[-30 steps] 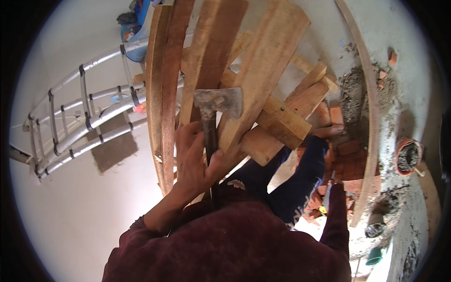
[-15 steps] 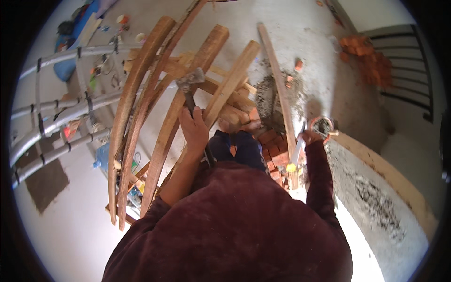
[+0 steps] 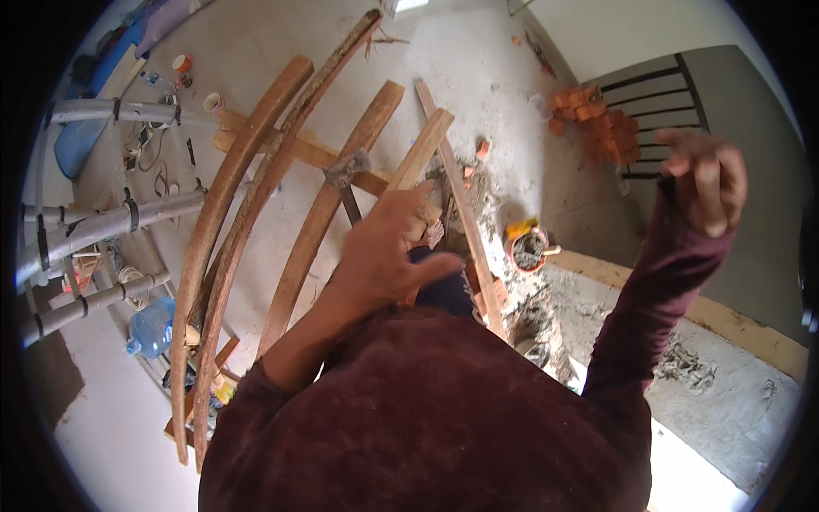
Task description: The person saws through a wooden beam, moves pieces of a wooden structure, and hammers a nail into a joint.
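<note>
My left hand is over my lap with its fingers stretched and the thumb apart, somewhat blurred, holding nothing I can see. Just beyond it, a hatchet-like tool with a worn grey head rests on a wooden beam; part of its dark handle is hidden by the hand. Raised out at the far right, my right hand has loosely bent, separated fingers and is empty. A small yellow object lies beside a bucket of mortar, well away from both hands.
Long timbers lie to my left, beside metal scaffold tubes and a blue water bottle. A narrow board runs past my legs. Orange bricks are piled near a dark railing. A low mortar-smeared ledge borders my right.
My left hand has let go of the hatchet-like tool's handle and drawn back. My right hand has left the white and yellow item by the bucket and swung up to the right. The view has shifted.
</note>
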Tool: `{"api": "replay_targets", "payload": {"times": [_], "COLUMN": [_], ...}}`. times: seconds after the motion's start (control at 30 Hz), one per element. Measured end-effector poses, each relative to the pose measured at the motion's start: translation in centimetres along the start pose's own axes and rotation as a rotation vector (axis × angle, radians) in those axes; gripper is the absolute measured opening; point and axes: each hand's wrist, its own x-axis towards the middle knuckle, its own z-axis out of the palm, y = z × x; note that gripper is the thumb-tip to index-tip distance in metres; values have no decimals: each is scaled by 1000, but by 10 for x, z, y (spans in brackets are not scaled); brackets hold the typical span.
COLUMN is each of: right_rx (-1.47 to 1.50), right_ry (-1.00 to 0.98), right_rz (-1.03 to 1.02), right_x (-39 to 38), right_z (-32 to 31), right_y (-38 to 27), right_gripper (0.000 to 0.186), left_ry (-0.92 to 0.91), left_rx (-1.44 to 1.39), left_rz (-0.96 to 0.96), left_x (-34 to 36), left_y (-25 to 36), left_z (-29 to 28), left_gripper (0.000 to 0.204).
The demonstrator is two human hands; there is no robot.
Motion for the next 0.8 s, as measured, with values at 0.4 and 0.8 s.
{"api": "replay_targets", "payload": {"times": [0.4, 0.8], "right_rx": [377, -540], "right_ry": [-128, -501], "right_rz": [357, -220], "right_x": [122, -71], "right_z": [113, 42], "right_y": [132, 164], "right_gripper": [27, 56], "left_ry": [184, 571], "left_rx": [159, -270], "left_rz": [-144, -546], "left_x": [77, 191], "left_y": [17, -17], "left_z": [66, 20], "left_gripper": [36, 38]}}
